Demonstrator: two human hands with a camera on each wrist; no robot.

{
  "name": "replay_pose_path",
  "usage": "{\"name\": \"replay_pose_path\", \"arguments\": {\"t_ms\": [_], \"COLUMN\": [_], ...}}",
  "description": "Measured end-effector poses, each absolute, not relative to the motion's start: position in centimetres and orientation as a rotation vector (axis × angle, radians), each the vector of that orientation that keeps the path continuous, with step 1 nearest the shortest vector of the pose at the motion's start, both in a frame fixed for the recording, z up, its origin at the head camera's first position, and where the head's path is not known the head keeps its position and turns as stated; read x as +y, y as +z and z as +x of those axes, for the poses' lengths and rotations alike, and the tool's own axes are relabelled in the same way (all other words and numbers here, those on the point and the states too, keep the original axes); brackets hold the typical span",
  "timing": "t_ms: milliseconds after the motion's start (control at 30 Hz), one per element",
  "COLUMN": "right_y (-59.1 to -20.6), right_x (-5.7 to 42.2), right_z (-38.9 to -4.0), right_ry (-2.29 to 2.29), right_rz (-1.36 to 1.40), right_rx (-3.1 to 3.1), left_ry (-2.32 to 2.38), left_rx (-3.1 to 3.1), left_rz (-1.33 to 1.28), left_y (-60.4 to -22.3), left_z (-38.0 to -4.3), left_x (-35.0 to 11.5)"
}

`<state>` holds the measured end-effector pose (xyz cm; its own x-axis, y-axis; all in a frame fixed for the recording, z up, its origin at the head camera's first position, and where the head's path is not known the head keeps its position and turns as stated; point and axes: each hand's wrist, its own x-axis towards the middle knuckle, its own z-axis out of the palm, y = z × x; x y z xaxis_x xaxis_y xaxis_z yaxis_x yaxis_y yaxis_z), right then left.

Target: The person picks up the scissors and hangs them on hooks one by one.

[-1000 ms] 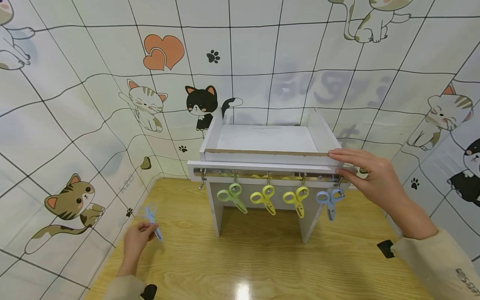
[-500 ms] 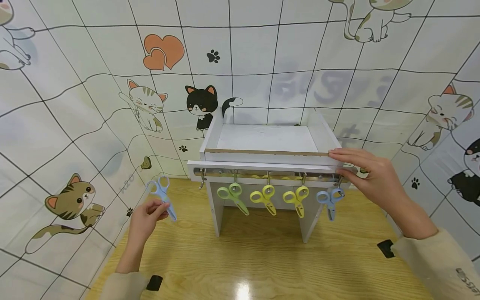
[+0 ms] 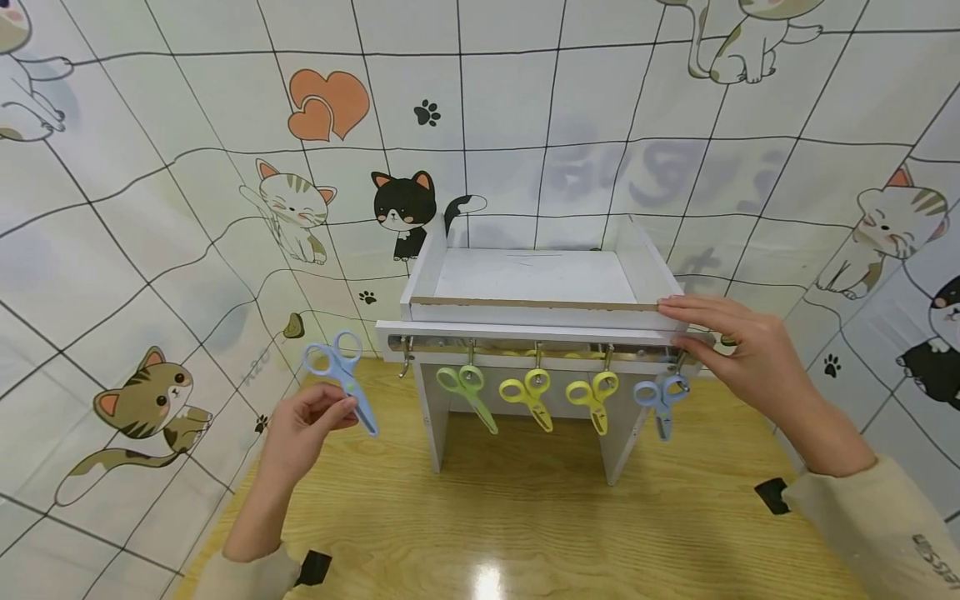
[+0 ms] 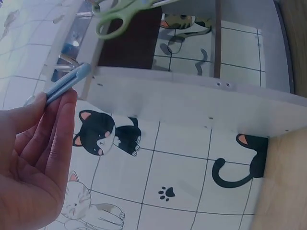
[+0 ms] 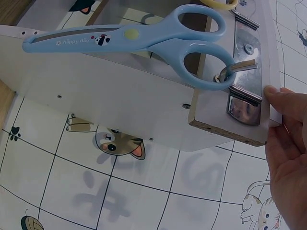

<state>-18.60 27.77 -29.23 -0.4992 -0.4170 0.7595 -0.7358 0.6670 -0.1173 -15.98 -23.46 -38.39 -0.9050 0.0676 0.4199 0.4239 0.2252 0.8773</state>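
My left hand (image 3: 303, 429) pinches light blue scissors (image 3: 343, 371) by the blades, handle loops up, left of a white shelf unit (image 3: 540, 315). In the left wrist view they appear edge-on between thumb and fingertips, near a bare hook (image 4: 67, 60). My right hand (image 3: 750, 358) holds the unit's right end, fingers on the upper edge and thumb on the front rail. Along that rail hang green scissors (image 3: 468, 387), two yellow pairs, one being the middle scissors (image 3: 531, 400), and another blue pair (image 3: 662, 404). The leftmost hook (image 3: 406, 357) carries nothing.
The unit stands on a wood-grain tabletop (image 3: 480, 525), its side panels (image 3: 622, 446) reaching down to it. Behind and on both sides rises a white cat-patterned wall covering (image 3: 525, 108). An open-topped tray section (image 3: 532, 279) forms the unit's top.
My left hand has lifted the blue scissors and brought them rightward, toward the rail's left end. My right hand stays where it was on the unit.
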Motion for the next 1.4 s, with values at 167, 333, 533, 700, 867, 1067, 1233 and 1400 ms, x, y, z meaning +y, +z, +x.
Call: {"name": "replay_pose_path", "arguments": {"t_ms": [167, 333, 533, 700, 867, 1067, 1233, 1400], "right_y": [-29.3, -29.5, -29.4, -29.3, -29.3, -29.3, -29.3, -29.3], "right_x": [27.8, 27.9, 27.8, 27.8, 27.8, 27.9, 27.9, 27.8], "right_z": [-18.7, -18.9, -18.9, -18.8, -18.8, -18.8, -18.7, -18.6], "right_ry": [0.568, 0.598, 0.591, 0.574, 0.570, 0.565, 0.563, 0.567], "right_rz": [0.892, 0.923, 0.904, 0.885, 0.880, 0.874, 0.863, 0.862], "right_rx": [-2.152, -2.124, -2.131, -2.156, -2.165, -2.174, -2.185, -2.186], "left_ry": [-1.738, -1.692, -1.646, -1.645, -1.661, -1.677, -1.691, -1.722], "left_rx": [-2.173, -2.244, -2.318, -2.337, -2.362, -2.400, -2.417, -2.438], "left_rz": [-0.627, -0.657, -0.709, -0.723, -0.695, -0.623, -0.597, -0.554], "left_y": [-37.8, -37.9, -38.6, -39.6, -40.5, -41.3, -41.7, -42.2], "left_z": [-15.7, -15.4, -15.6, -16.2, -16.6, -16.9, -17.2, -17.4], "left_x": [-22.6, -21.9, -21.1, -20.5, -20.2, -20.0, -19.7, -19.7]}}
